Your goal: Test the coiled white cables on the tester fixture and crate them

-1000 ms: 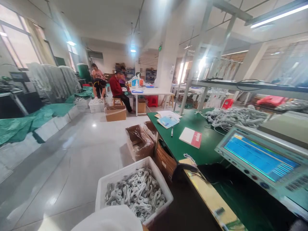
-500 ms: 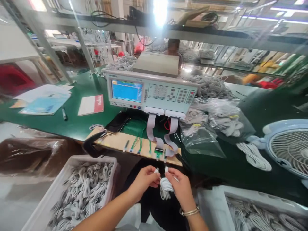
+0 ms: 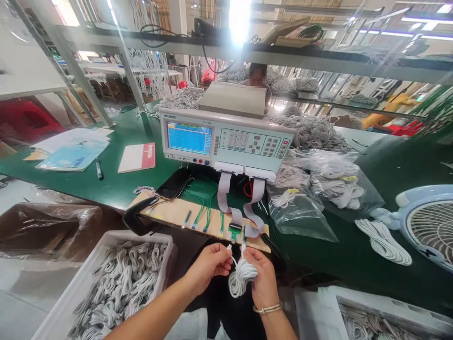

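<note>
A coiled white cable (image 3: 241,278) hangs between my two hands. My left hand (image 3: 216,260) is closed on one of its ends, a small white connector (image 3: 229,247), held just short of the wooden board's edge. With the fingers of my right hand (image 3: 261,270) I grip the other connector (image 3: 243,247), which is at a socket on the board; whether it is seated I cannot tell. The wooden board (image 3: 170,218) carries a green circuit board (image 3: 235,232), from which a grey ribbon cable (image 3: 223,191) runs up to the tester (image 3: 226,141) with a lit blue screen.
A white bin (image 3: 166,236) full of coiled cables stands at lower left, another bin (image 3: 318,302) at lower right. Bagged cables (image 3: 297,208), a loose cable coil (image 3: 384,241) and a fan (image 3: 432,219) are on the right. A black clamp (image 3: 136,217) grips the board's left end. Another person sits behind the tester.
My right hand has moved slightly up to the board with its connector. The cable coil now hangs lower and turned more into view. My left hand stays close by with the other end.
</note>
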The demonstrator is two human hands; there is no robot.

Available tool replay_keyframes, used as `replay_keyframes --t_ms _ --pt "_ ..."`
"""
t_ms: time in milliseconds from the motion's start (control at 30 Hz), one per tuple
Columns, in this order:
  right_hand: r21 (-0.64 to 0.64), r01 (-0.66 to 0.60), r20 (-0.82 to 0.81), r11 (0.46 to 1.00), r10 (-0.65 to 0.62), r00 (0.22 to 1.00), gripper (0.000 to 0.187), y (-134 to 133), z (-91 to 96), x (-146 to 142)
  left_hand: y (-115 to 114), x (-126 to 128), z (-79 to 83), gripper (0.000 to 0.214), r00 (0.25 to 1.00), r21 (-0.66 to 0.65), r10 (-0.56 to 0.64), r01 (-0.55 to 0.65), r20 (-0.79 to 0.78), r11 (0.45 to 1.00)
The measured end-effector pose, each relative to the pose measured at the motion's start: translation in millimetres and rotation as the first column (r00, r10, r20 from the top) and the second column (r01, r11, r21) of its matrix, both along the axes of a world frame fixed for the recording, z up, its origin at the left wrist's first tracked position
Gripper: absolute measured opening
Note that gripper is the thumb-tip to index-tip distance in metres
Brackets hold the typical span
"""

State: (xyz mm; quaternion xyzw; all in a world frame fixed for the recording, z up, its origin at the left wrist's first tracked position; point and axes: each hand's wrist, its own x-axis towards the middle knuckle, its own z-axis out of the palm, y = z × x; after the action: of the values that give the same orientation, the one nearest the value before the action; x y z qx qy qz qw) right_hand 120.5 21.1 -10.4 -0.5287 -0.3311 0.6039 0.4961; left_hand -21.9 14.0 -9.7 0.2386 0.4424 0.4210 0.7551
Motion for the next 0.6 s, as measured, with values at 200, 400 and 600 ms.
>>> replay_keyframes --t_ms 200,400,600 --pt "0.049 -0.156 0.218 0.987 0.142 0.966 0.03 -5.3 7.9 14.7 0.7 12.3 1.1 0.027 0.997 0.007 0.083 -0.082 -0.01 0.997" --pt "0.068 -0.134 0.272 0.989 0.11 0.956 0.033 -13.9 8.2 18.5 -2.8 29.3 -6.4 0.025 0.955 0.02 0.279 -0.282 0.103 0.959" --pt "0.025 -0.083 0.166 0.996 0.078 0.983 0.035 -15.7 15.5 7.9 0.9 20.8 -9.2 0.026 0.973 0.034 0.19 -0.196 0.133 0.98"
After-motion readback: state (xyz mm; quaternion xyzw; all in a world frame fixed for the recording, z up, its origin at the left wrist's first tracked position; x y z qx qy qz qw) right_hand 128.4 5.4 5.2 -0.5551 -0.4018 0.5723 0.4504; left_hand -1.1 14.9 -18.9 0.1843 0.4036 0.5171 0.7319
